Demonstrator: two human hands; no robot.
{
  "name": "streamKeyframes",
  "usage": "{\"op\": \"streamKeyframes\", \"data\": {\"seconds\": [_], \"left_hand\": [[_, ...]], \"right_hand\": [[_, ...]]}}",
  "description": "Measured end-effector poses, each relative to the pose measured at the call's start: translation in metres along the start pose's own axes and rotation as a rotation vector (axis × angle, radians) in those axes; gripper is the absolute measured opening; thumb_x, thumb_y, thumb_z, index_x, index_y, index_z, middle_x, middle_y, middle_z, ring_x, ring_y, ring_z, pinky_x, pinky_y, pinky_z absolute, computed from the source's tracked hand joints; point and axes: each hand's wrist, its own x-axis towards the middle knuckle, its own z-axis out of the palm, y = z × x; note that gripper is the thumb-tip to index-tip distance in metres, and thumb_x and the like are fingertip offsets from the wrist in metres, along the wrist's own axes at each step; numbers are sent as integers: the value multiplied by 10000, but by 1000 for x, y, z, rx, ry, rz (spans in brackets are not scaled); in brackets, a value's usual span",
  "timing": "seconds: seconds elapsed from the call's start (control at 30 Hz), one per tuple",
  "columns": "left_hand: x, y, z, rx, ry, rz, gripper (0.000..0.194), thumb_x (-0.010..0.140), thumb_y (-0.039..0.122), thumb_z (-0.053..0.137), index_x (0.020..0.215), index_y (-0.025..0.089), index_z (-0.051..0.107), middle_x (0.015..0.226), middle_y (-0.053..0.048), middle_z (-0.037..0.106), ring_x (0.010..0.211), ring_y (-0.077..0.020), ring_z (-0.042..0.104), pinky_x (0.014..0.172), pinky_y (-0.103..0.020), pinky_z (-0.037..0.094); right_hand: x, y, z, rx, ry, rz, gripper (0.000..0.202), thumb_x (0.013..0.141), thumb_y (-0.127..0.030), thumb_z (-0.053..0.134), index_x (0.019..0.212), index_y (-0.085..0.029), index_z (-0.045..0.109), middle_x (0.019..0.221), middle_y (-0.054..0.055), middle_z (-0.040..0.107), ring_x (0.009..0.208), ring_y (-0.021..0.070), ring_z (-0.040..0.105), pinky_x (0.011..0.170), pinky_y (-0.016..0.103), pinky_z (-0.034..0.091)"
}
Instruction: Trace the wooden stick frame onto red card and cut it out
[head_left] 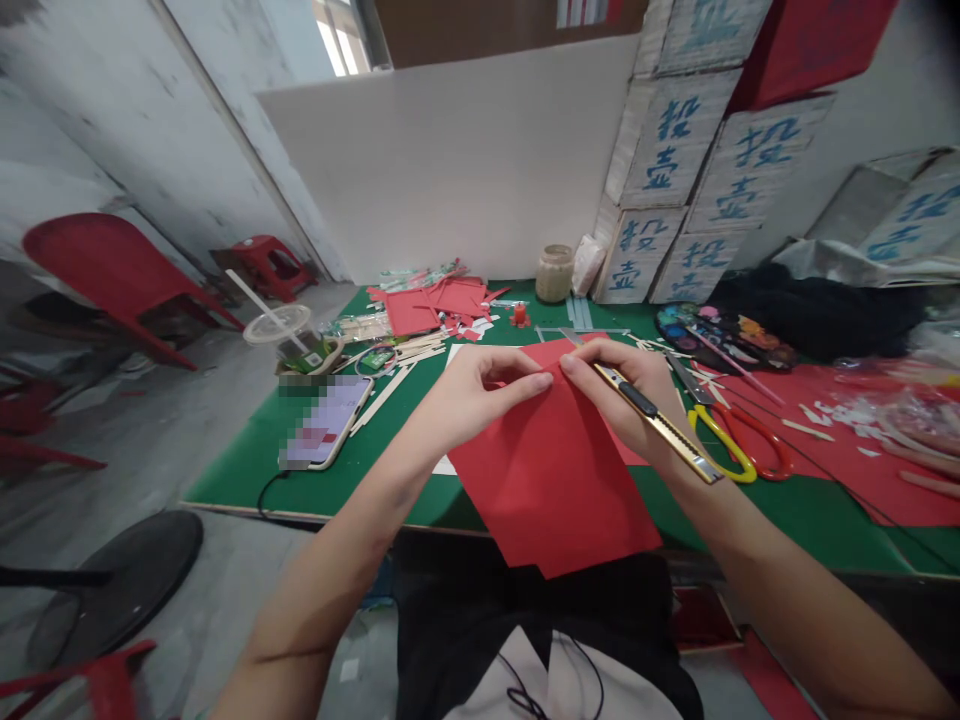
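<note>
A folded or layered sheet of red paper [555,480] hangs from both hands over the front edge of the green table. My left hand [495,390] pinches its upper edge between thumb and fingers. Close beside it, my right hand [619,385] grips the same edge. A yellow and black utility knife [656,420] lies across the back of my right hand, its far end near the wrist. More red paper and a white sheet lie beneath the hands.
Yellow and red scissors [724,440] lie right of my right hand. On the left are a phone [326,425] and a drink cup [296,340]. Behind stand a jar [554,274] and stacked boxes [664,150]; red scraps [416,308] lie at the back.
</note>
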Motion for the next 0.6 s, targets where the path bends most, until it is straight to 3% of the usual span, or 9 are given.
{"op": "streamKeyframes", "data": {"seconds": [0.3,0.6], "left_hand": [[0,-13,8,-135,5,-100,258,802,406,731,769,150,722,740,-23,693,676,-130,612,616,-217,454],[-2,-20,13,-210,-21,-175,351,734,486,780,739,146,692,719,-22,665,667,-132,588,572,-210,416]], "right_hand": [[-10,10,12,46,55,35,243,922,-342,594,733,-193,624,542,-40,469,475,96,390,457,242,279],[-19,18,14,-8,47,17,251,939,-370,569,764,-198,621,564,-28,504,479,104,399,470,245,302]]}}
